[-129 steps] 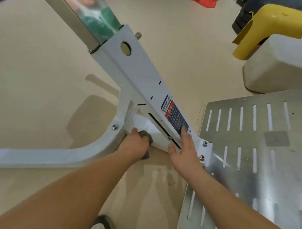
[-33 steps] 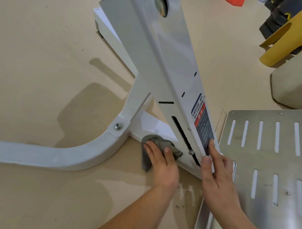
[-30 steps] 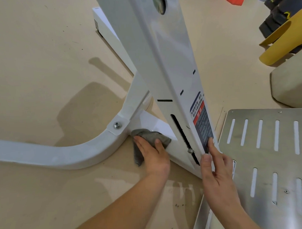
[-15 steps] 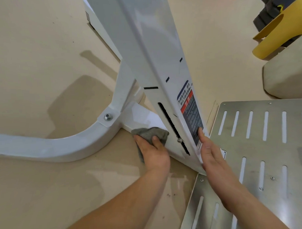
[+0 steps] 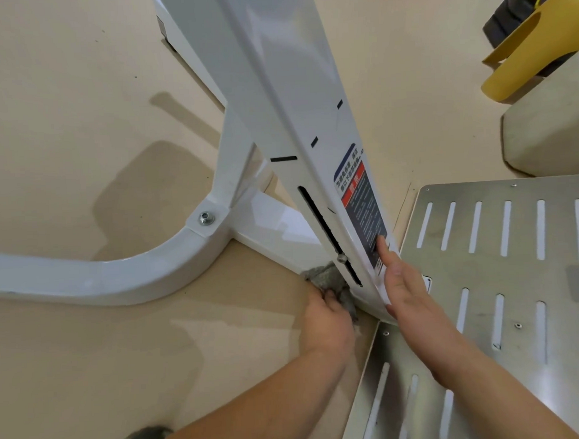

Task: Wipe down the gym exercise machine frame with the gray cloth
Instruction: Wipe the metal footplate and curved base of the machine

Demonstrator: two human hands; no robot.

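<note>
1. compared with half a second ago, the left hand (image 5: 331,319) has the gray cloth (image 5: 324,277) off the flat top of the low crossbar (image 5: 275,226) and further right, at the foot of the upright post (image 5: 293,71), away from the curved leg (image 5: 119,277).
2. the right hand (image 5: 405,290) keeps its place: fingers straight and laid along the post's edge, index tip on the warning label (image 5: 363,207).
3. the left hand's fingers curl over the cloth and bunch it into the corner where post, crossbar and floor meet, just beside the lower end of the post's long slot.
4. by my reading, the crossbar top is covered and the wipe now works the post's base; the tall faces above and the curved leg likely remain.
5. the machine frame (image 5: 215,202) is glossy white painted metal with bright reflections; no grime shows plainly. the cloth looks small, nubbly and crumpled, and is partly hidden under the fingers.
</note>
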